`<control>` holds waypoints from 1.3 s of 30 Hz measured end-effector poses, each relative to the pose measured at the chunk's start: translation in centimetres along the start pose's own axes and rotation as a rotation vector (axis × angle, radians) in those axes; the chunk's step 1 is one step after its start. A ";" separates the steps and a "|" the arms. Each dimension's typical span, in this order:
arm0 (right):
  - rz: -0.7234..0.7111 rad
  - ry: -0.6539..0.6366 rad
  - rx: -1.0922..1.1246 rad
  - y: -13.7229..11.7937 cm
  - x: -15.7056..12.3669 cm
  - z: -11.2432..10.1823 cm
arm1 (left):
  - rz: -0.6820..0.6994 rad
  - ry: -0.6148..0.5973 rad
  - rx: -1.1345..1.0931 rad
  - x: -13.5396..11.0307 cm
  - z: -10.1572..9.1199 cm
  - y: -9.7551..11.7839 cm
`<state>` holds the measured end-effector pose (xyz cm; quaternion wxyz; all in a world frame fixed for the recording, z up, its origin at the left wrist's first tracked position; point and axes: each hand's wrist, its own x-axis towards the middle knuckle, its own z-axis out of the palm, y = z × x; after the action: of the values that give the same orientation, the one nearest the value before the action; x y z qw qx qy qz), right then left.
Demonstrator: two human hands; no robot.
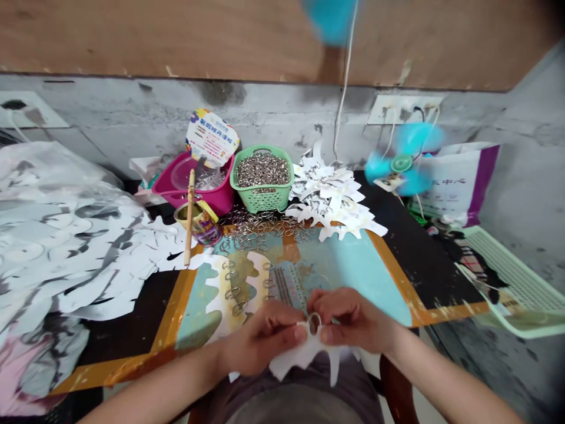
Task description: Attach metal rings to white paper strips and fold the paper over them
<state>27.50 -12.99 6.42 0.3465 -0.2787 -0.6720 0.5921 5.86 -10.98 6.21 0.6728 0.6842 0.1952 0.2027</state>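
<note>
The white cutout (296, 357) hangs over the lap, long axis running left to right, points downward, a metal ring (319, 324) at its upper edge. The left hand (267, 338) and right hand (353, 318) pinch it either side; I see ringed cutouts (220, 294) beyond.

Two hands (270, 337) (352, 319), one can (205, 228), one wooden stick (189, 219)

A small workshop: right of the green basket (267, 202) of metal rings (263, 169) lie heaped white cut-outs (329, 191); behind it, a rough wall (273, 121), possibly bare concrete.
</note>
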 end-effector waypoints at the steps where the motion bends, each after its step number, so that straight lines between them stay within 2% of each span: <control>1: -0.072 0.001 0.081 0.1 0.1 0.6 | -0.010 0.009 -0.119 -0.3 0.7 0.1; 4: -0.169 0.098 0.285 1.3 0.2 2.6 | -0.061 0.113 -0.372 -0.9 2.7 -0.5; 6: -0.150 0.185 0.363 2.3 0.1 3.5 | -0.132 0.186 -0.477 -1.0 3.3 -1.3; 8: -0.096 0.241 0.346 3.0 -0.1 3.7 | -0.184 0.231 -0.547 -1.0 3.3 -2.0; 10: -0.049 0.261 0.237 3.2 -0.5 3.5 | -0.186 0.246 -0.531 -1.0 2.7 -2.2; 12: -0.022 0.259 0.145 3.1 -1.0 2.9 | -0.199 0.236 -0.406 -0.9 2.1 -1.8; 16: 0.022 0.208 0.182 2.5 -1.4 2.0 | -0.299 0.150 -0.159 -0.6 1.6 -0.7; 20: 0.042 0.241 0.154 1.8 -1.2 2.3 | -0.263 0.118 -0.162 -0.7 2.3 -1.0; 23: 0.076 0.306 0.376 1.7 -0.9 3.4 | -0.145 0.130 -0.250 -1.0 3.2 -2.1; 26: 0.134 0.380 0.618 2.3 -0.7 4.0 | -0.076 0.207 -0.300 -1.1 3.7 -3.1; 28: 0.188 0.370 0.652 2.9 -0.8 3.8 | -0.076 0.238 -0.285 -1.0 3.5 -3.6; 31: 0.288 0.285 0.606 3.3 -1.3 2.7 | -0.128 0.270 -0.305 -0.6 2.6 -4.3; 33: 0.310 0.284 0.530 3.2 -1.6 2.0 | -0.152 0.368 -0.429 -0.3 2.1 -4.9; 35: 0.282 0.357 0.425 2.9 -1.8 1.5 | -0.160 0.540 -0.603 -0.1 2.2 -5.6; 37: 0.238 0.440 0.300 2.5 -1.8 1.4 | -0.161 0.701 -0.699 0.0 3.1 -6.1; 39: 0.214 0.489 0.193 2.1 -1.6 1.5 | -0.167 0.765 -0.679 0.2 4.4 -6.3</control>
<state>27.19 -14.79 4.00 0.4587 -0.4484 -0.4757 0.6019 8.41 -14.48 -0.17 0.7514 0.2863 0.4042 0.4360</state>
